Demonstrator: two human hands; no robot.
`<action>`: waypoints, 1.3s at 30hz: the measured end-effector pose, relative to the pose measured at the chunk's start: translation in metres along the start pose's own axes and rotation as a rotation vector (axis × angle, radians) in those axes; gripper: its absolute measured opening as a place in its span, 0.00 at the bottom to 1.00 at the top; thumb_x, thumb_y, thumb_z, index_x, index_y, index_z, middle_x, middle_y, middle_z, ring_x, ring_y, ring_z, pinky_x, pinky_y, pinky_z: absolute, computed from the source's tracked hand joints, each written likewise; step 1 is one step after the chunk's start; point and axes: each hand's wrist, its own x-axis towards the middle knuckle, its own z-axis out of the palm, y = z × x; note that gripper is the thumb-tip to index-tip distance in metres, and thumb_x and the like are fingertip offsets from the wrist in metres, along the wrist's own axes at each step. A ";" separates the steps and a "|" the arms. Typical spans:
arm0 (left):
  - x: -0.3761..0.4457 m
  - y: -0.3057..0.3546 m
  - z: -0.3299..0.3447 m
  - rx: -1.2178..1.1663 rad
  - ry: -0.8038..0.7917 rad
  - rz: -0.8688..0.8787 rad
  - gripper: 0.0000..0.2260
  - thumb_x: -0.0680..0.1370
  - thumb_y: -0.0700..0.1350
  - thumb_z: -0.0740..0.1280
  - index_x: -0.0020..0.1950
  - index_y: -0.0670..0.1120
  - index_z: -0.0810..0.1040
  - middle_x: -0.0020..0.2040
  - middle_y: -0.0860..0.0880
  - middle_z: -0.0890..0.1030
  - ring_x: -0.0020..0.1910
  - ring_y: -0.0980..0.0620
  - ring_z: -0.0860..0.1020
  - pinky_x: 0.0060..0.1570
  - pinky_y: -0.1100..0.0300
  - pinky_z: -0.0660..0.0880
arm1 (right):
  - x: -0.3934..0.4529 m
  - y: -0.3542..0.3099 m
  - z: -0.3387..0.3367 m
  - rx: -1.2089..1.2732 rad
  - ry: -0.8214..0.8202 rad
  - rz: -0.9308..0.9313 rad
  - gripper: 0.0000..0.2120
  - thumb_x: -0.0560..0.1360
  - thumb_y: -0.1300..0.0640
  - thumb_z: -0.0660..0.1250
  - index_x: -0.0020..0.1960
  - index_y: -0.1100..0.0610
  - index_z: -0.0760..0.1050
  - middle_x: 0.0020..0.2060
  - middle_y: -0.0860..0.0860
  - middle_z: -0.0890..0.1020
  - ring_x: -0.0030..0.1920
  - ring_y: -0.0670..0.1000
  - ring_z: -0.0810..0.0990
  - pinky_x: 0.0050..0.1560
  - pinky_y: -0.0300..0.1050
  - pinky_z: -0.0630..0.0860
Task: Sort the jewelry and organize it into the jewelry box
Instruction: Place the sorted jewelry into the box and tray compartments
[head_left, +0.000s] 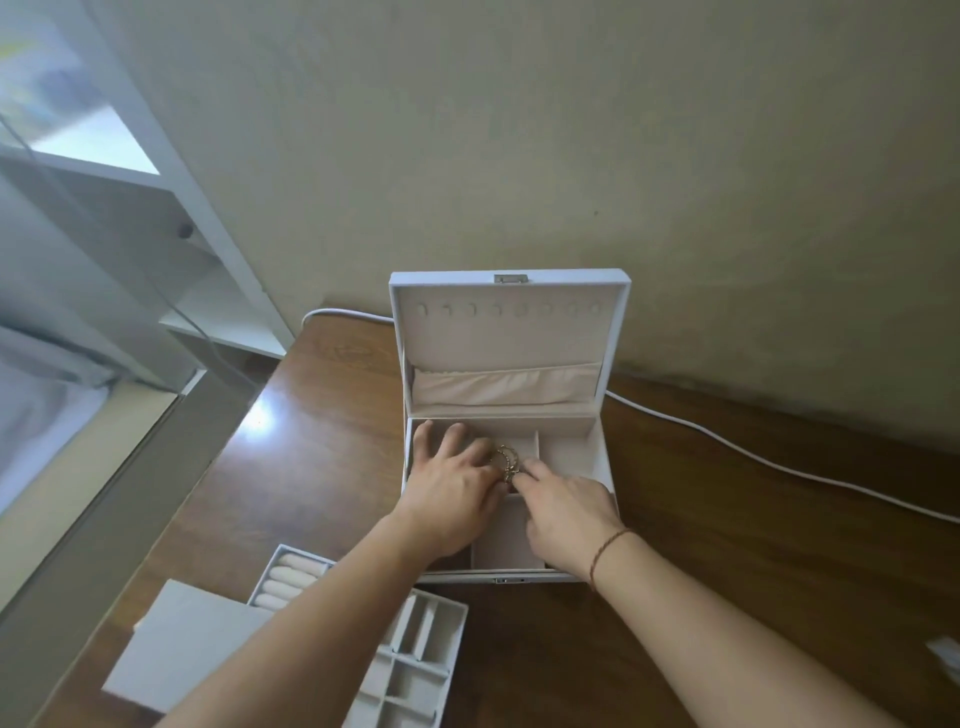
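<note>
Head view: one open jewelry box (602, 467) on one table (727, 571).
Left hand (457, 488): fingers spread, touching gold jewelry (505, 460).
Right hand (566, 512): pinching it.
Trays: one (410, 670), beside box.

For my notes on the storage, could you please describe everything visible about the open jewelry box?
The jewelry box is white outside with pale beige lining, standing on the brown table by the wall. Its lid is upright, showing a row of small hooks, a gathered fabric pocket and a metal clasp. The base is split into compartments. Both hands, left hand and right hand, reach inside, handling gold jewelry.
</note>
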 end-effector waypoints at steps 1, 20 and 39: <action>-0.001 0.001 0.000 0.004 0.007 -0.009 0.17 0.78 0.58 0.57 0.49 0.54 0.84 0.57 0.54 0.80 0.61 0.43 0.74 0.63 0.37 0.60 | 0.000 0.000 0.001 -0.003 -0.004 0.000 0.18 0.76 0.56 0.60 0.66 0.50 0.68 0.68 0.48 0.67 0.55 0.57 0.80 0.49 0.51 0.76; -0.013 0.088 -0.024 -0.437 0.377 -0.226 0.19 0.70 0.50 0.59 0.55 0.46 0.81 0.65 0.40 0.75 0.66 0.34 0.66 0.62 0.37 0.64 | -0.053 0.022 -0.010 0.303 0.259 -0.046 0.18 0.75 0.56 0.65 0.65 0.54 0.71 0.62 0.52 0.72 0.57 0.57 0.77 0.55 0.55 0.77; 0.040 0.384 0.006 -0.302 -0.349 0.207 0.22 0.79 0.55 0.60 0.73 0.55 0.66 0.74 0.51 0.61 0.73 0.44 0.57 0.73 0.44 0.55 | -0.265 0.259 0.096 0.462 0.364 0.760 0.24 0.77 0.50 0.66 0.71 0.44 0.66 0.71 0.44 0.62 0.69 0.47 0.67 0.59 0.39 0.76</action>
